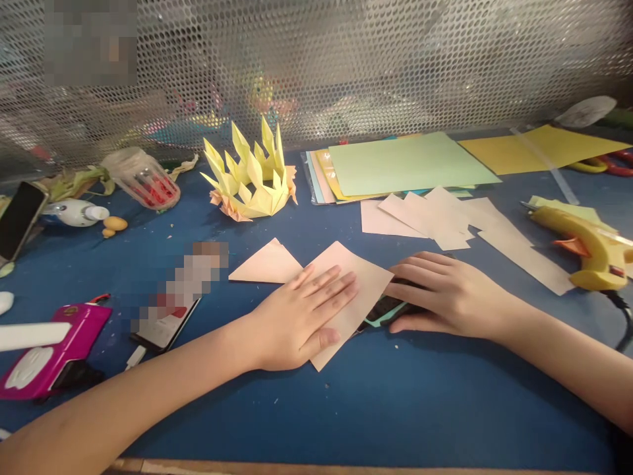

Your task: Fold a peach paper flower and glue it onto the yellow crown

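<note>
My left hand (301, 316) lies flat with fingers spread on a square sheet of pale pink paper (366, 277), which sits cornerwise on the table. A pale pink folded paper triangle (264, 260) lies just behind that hand. Beside the sheet's right corner, my right hand (440, 297) is curled over a black-and-teal object (388, 313), fingers on its far side and thumb on the near side. Much of this object is hidden under the hand and the paper, so its kind cannot be made out. Behind both hands stands a yellow folded-paper piece with upright points and a peach base (252, 178).
Pale paper pieces (435, 214), a green sheet (410, 165) and a yellow glue gun (583, 247) lie right. On the left are a phone with a cable (163, 333), a magenta device (64, 349) and a tipped clear jar (143, 178). Perforated metal mesh (346, 72) closes the back.
</note>
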{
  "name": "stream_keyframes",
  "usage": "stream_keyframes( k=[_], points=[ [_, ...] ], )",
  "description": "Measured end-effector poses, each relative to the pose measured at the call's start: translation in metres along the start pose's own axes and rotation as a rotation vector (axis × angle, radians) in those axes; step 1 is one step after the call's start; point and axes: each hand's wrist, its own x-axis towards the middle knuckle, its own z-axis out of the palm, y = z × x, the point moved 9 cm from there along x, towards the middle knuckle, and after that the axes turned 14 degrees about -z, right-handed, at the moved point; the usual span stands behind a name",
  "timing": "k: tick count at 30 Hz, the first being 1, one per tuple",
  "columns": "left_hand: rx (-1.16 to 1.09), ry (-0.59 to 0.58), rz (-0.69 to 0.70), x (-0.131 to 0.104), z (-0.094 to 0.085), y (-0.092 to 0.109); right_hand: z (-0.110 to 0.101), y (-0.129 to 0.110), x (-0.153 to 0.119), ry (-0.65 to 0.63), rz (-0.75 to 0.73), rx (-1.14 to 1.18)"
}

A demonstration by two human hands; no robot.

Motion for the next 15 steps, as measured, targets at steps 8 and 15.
stream_keyframes(
  k=[8, 15],
  points=[
    [-0.002, -0.045, -0.01, 0.0009, -0.0003, -0.0004, -0.0026, -0.0004, 0.0003, 0.007, 0.018, 0.037],
    [-0.028, -0.058, -0.008, 0.0028, 0.0018, -0.0021, -0.0022, -0.0007, -0.0008, 0.015, -0.001, 0.037]
  ],
)
